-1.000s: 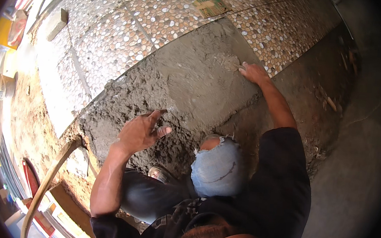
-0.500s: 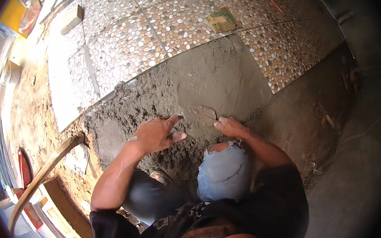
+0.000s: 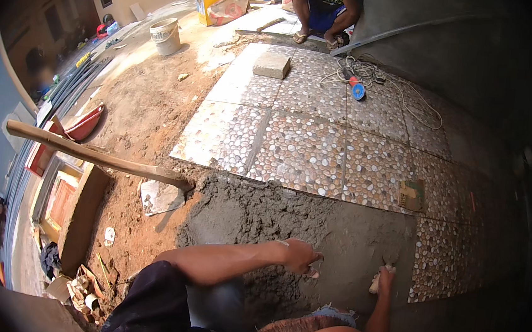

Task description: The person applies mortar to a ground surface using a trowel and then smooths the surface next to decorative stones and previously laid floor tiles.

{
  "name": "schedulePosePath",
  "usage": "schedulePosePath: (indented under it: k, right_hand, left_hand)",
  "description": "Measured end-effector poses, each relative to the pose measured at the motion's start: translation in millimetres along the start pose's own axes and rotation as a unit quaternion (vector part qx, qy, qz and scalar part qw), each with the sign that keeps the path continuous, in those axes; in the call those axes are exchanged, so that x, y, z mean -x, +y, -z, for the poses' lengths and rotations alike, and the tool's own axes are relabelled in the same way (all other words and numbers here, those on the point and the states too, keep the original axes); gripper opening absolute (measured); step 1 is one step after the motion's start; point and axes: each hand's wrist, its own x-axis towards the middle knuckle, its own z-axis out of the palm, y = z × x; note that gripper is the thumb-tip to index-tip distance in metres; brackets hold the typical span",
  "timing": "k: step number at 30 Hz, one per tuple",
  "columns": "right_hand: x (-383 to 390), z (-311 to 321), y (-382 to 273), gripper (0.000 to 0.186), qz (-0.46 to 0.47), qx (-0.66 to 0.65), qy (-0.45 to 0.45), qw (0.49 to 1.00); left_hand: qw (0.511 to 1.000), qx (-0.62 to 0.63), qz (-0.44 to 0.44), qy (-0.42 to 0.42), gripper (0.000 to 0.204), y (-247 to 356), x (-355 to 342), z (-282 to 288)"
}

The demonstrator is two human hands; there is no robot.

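Note:
My left hand [image 3: 301,257] hovers over the rough grey mortar [image 3: 242,218], thumb and forefinger apart, with nothing in it. To its right, my right hand [image 3: 384,279] is closed on a trowel [image 3: 390,261], whose small blade lies against the smoothed mortar; my fingers hide most of its handle. Pebble-patterned tiles [image 3: 305,147] border the mortar's far side. A small green and brown piece of cardboard [image 3: 411,195] rests on the tiles beyond my right hand. Left of the mortar stands a hoe with a long wooden handle [image 3: 96,154].
A grey block [image 3: 271,65] and an angle grinder [image 3: 354,84] with a blue disc and loose cord lie on the tiles. A co-worker [image 3: 327,10] squats at the far edge. A white bucket [image 3: 165,36] stands on bare soil. Wooden frames [image 3: 81,213] lie at left.
My view has swung up and left, bringing in the co-worker and bucket. My right hand, with the trowel, has moved rightward over the mortar, farther from my left hand.

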Motion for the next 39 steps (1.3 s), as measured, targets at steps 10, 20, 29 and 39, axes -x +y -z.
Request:
schedulePosePath:
  k: [10, 20, 29, 39]
  right_hand:
    - [-2.4, 26.3, -59.4, 0.049, -0.121, -0.047, 0.07, 0.989]
    - [-89.4, -17.8, -39.3, 0.06, -0.159, -0.035, 0.137, 0.977]
    - [-127.6, 36.3, -76.4, 0.059, -0.136, 0.139, -0.006, 0.981]
    - [-64.9, 51.5, -108.4, 0.06, -0.12, 0.128, 0.023, 0.984]
  left_hand:
    - [0.999, 0.039, 0.011, 0.003, 0.066, 15.3, -5.0, 16.8]
    - [0.999, 0.038, -0.003, -0.035, 0.066, 22.4, -17.1, 19.8]
    - [0.998, 0.042, 0.02, -0.046, 0.063, 24.5, -19.2, 21.4]
    - [0.995, 0.047, 0.049, -0.075, 0.067, 23.9, -15.0, 26.7]
